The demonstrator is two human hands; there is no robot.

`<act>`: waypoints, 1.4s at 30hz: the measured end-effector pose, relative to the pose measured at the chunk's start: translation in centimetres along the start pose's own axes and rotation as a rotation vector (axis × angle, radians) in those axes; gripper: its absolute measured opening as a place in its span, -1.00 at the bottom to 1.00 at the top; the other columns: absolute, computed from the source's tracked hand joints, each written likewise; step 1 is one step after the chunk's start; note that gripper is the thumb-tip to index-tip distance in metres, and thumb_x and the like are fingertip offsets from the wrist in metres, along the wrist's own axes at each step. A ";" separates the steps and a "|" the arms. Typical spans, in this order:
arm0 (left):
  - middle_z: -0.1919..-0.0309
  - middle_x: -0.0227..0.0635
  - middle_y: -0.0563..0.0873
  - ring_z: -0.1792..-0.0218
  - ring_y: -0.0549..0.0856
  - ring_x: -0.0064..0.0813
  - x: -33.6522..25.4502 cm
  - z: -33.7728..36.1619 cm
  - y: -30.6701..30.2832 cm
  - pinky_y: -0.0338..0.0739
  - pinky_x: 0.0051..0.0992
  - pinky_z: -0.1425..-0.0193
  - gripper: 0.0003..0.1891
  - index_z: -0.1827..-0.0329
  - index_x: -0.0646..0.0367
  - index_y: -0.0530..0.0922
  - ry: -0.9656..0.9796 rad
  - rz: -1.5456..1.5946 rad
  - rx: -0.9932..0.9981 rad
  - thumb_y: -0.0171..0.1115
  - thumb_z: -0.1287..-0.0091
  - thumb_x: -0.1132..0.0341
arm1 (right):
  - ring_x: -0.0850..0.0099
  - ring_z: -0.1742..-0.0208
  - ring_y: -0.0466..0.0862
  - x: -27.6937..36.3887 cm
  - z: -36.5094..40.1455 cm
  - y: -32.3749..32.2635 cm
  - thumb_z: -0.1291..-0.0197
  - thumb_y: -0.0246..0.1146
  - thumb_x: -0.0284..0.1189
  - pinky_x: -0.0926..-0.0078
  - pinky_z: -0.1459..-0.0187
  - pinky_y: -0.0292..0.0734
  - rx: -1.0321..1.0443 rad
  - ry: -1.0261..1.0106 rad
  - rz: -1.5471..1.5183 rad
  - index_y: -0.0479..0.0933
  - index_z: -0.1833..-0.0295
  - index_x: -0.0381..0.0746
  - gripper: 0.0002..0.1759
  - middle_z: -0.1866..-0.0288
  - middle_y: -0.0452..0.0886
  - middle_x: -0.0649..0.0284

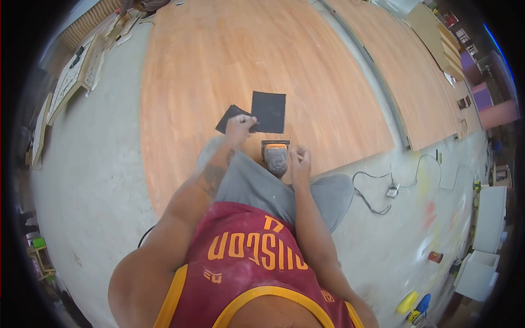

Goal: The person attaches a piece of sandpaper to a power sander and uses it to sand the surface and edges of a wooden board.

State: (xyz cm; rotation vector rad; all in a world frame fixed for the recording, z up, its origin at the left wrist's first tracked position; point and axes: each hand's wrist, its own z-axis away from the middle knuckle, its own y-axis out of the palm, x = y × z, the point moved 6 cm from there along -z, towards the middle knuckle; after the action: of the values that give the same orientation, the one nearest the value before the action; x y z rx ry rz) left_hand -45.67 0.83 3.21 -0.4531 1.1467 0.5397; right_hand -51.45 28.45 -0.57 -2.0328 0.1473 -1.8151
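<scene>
I kneel on a large plywood sheet (219, 65) lying on the concrete floor. My left hand (239, 127) pinches the edge of a dark sandpaper sheet (229, 118) that lies flat on the wood. A second, square sandpaper sheet (269, 111) lies just to its right. A grey and orange power sander (275, 154) stands on the plywood in front of my knees. My right hand (300, 165) rests against the sander's right side, with something small and thin between its fingers.
More plywood sheets (404, 71) lie to the right beyond a gap. A power cord with a socket (391, 191) runs across the floor at right. White boxes (481, 257) stand at the far right. Framed panels (71, 82) lean at the left.
</scene>
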 end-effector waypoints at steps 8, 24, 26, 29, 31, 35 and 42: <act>0.32 -0.44 0.73 0.34 0.71 -0.58 4.8 6.3 8.0 0.68 -0.50 0.25 -0.73 -0.03 0.16 0.70 -0.066 0.081 0.345 0.37 -0.52 0.14 | 0.36 0.23 0.72 -6.5 -1.2 -2.2 -0.50 0.31 -0.36 0.38 0.34 0.62 0.001 0.489 -0.764 0.35 -0.25 -0.25 -0.62 0.12 0.59 0.20; -0.02 0.27 0.79 -0.13 0.79 0.12 13.8 2.0 5.0 0.64 -0.10 -0.19 -0.12 -0.09 0.42 0.73 -0.094 -0.539 0.188 0.35 -0.24 -0.41 | 0.41 0.16 0.70 -20.3 -4.3 6.3 -0.46 0.31 -0.01 0.29 0.08 0.62 0.153 0.071 0.095 0.72 -0.10 -0.30 -0.48 0.23 0.77 0.20; 0.06 0.17 0.83 -0.07 0.81 0.07 9.7 4.2 4.7 0.65 -0.10 -0.16 -0.23 0.00 0.31 0.78 -0.048 -0.515 0.162 0.37 -0.24 -0.36 | 0.46 0.14 0.68 -7.9 -3.8 4.1 -0.50 0.29 -0.07 0.33 0.09 0.61 0.296 0.236 0.044 0.74 -0.02 -0.33 -0.53 0.20 0.78 0.22; 0.08 0.04 0.85 -0.02 0.83 0.03 9.3 4.0 4.6 0.66 -0.13 -0.14 -0.24 0.03 0.28 0.79 -0.085 -0.502 0.194 0.39 -0.22 -0.38 | 0.56 0.28 0.63 -5.9 -3.1 3.9 -0.50 0.33 -0.14 0.46 0.26 0.56 0.308 -0.004 0.124 0.74 0.10 -0.35 -0.58 0.35 0.73 0.27; 0.05 0.00 0.85 -0.04 0.82 0.00 9.2 3.9 4.5 0.66 -0.17 -0.14 -0.23 0.01 0.25 0.77 -0.097 -0.526 0.164 0.39 -0.20 -0.41 | 0.59 0.35 0.60 -7.7 -3.7 4.6 -0.47 0.37 -0.14 0.52 0.39 0.50 0.347 -0.019 0.063 0.71 0.16 -0.32 -0.60 0.38 0.69 0.29; -0.01 -0.09 0.84 -0.09 0.81 -0.09 10.3 2.9 4.2 0.65 -0.26 -0.14 -0.17 -0.05 0.18 0.72 -0.172 -0.562 0.184 0.39 -0.13 -0.49 | 0.50 0.30 0.66 -7.2 -3.1 4.6 -0.41 0.44 -0.10 0.52 0.41 0.50 0.416 0.436 -0.114 0.61 0.05 -0.26 -0.59 0.22 0.67 0.25; 0.09 -0.12 0.82 0.05 0.80 -0.21 14.0 -0.4 4.9 0.64 -0.27 -0.02 -0.20 -0.01 0.16 0.72 -0.137 -0.466 0.179 0.43 -0.14 -0.48 | 0.42 0.16 0.67 -6.7 -4.2 4.7 -0.29 0.53 -0.07 0.40 0.32 0.55 0.610 0.704 -0.111 0.55 -0.03 -0.21 -0.51 0.12 0.63 0.27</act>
State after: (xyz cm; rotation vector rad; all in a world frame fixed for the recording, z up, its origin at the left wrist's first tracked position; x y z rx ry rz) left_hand -44.57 6.81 -10.33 -0.5001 0.9087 0.0595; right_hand -55.63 25.53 -8.20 -0.9667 -0.2959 -2.2193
